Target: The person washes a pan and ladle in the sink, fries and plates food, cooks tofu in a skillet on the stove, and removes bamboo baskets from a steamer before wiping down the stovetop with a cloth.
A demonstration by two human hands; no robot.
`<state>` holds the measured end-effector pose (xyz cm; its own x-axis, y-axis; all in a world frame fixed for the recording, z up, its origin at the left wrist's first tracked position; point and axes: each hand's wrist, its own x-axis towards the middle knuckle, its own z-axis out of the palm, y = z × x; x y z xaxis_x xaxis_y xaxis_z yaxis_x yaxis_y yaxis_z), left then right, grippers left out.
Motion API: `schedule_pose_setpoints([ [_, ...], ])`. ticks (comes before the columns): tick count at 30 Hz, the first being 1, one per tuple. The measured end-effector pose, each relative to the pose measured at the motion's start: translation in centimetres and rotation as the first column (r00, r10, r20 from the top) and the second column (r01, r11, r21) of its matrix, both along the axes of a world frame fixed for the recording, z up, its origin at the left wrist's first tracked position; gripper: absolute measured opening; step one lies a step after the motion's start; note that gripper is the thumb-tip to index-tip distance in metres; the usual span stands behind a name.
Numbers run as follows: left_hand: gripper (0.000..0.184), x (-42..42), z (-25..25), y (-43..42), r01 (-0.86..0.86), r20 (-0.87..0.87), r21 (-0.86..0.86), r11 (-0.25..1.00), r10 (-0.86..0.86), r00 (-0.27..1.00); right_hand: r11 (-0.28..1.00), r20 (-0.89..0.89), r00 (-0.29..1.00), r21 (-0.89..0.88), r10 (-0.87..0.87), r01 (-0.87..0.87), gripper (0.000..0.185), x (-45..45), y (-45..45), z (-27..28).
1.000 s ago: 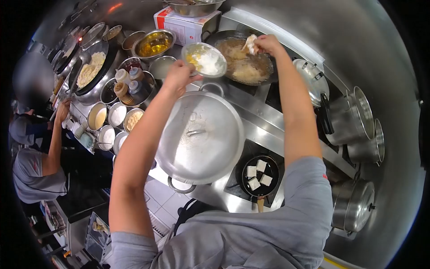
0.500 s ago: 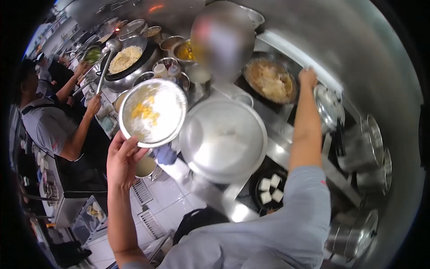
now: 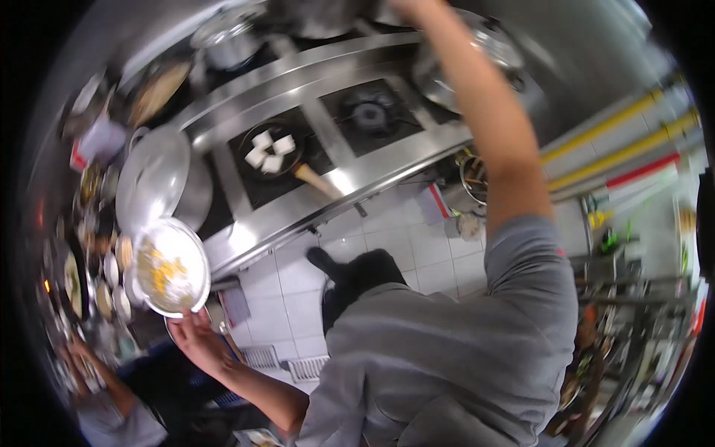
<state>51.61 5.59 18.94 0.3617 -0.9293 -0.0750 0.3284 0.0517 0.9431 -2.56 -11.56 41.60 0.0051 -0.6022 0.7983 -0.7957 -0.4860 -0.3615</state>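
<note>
One-handed, our left hand grips the tilted, shiny metal bowl of white powder and yellow pieces by its lower rim.
With fingers at one edge only, a wrist twist could spill powder onto the white tiled floor or the large, silver, lidded pot behind. Farther off, the small black frying pan holds four white blocks; its wooden handle juts toward us, where a snag could swing it. Our right hand is cut off at the top; we cannot tell its grip.
</note>
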Motion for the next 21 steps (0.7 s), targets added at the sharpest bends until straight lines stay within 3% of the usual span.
schedule_pose_setpoints([
  [1,0.012,-2.8,-0.5,1.2,0.062,-0.004,0.002,0.998,-0.062,0.998,0.955,0.119,0.991,0.298,-0.055,0.017,0.039,-3.3,5.3,-4.6],
  [2,0.013,-5.4,-0.4,2.3,0.149,-0.034,0.041,0.988,-0.148,0.988,0.975,0.258,0.966,0.206,0.031,-0.086,0.033,-4.3,10.6,-9.6],
  [3,0.013,-6.6,-1.6,2.5,0.209,-0.031,0.088,0.974,-0.207,0.978,0.879,0.439,0.898,0.429,-0.001,-0.208,0.035,-5.9,15.7,-13.9],
  [4,0.017,-8.9,-2.4,3.3,0.256,0.004,0.098,0.962,-0.258,0.966,0.875,0.522,0.853,0.404,0.02,-0.268,0.024,-8.2,20.7,-19.5],
  [5,0.022,-12.2,-2.1,4.3,0.317,0.04,0.112,0.942,-0.323,0.945,0.879,0.537,0.84,0.433,-0.074,-0.199,0.029,-10.9,25.9,-26.6],
  [6,0.023,-15.1,-2.3,5.2,0.339,0.133,0.195,0.921,-0.367,0.921,0.801,0.655,0.651,0.587,-0.383,-0.12,0.035,-11.7,33.0,-30.7],
  [7,0.019,-18.2,-2.4,6.1,0.413,0.172,0.204,0.888,-0.448,0.877,0.779,0.72,0.456,0.621,-0.523,-0.089,0.042,-13.6,38.7,-37.3],
  [8,0.016,-22.3,-2.5,7.3,0.466,0.224,0.24,0.852,-0.515,0.827,0.588,0.514,0.435,0.808,-0.739,0.044,0.046,-15.6,45.4,-41.4],
  [10,0.016,-29.7,-4.2,8.9,0.643,0.229,0.256,0.722,-0.691,0.685,0.54,0.533,0.082,0.828,-0.842,0.153,0.034,-17.1,57.1,-49.6],
  [13,0.015,-44.1,-8.5,11.3,0.863,0.104,0.31,0.399,-0.916,0.386,0.553,0.557,-0.305,0.826,-0.773,0.108,0.033,-19.1,70.9,-51.6],
  [14,0.017,-49.6,-9.9,12.9,0.897,0.06,0.338,0.285,-0.958,0.282,0.549,0.556,-0.361,0.825,-0.748,0.133,0.033,-20.2,74.4,-51.6],
  [15,0.018,-55.3,-10.7,15.1,0.893,0.034,0.425,0.147,-0.989,0.146,0.538,0.567,-0.394,0.82,-0.723,0.193,0.035,-21.8,77.8,-51.5],
  [19,0.014,-75.9,-11.9,28.5,0.863,-0.078,0.431,-0.264,-0.963,-0.256,0.498,0.682,-0.488,0.731,-0.545,0.466,0.042,-30.5,87.2,-48.0],
  [21,0.012,-84.7,-12.8,35.2,0.831,-0.091,0.395,-0.391,-0.917,-0.388,0.489,0.741,-0.422,0.666,-0.522,0.563,0.05,-35.5,89.7,-44.7],
])
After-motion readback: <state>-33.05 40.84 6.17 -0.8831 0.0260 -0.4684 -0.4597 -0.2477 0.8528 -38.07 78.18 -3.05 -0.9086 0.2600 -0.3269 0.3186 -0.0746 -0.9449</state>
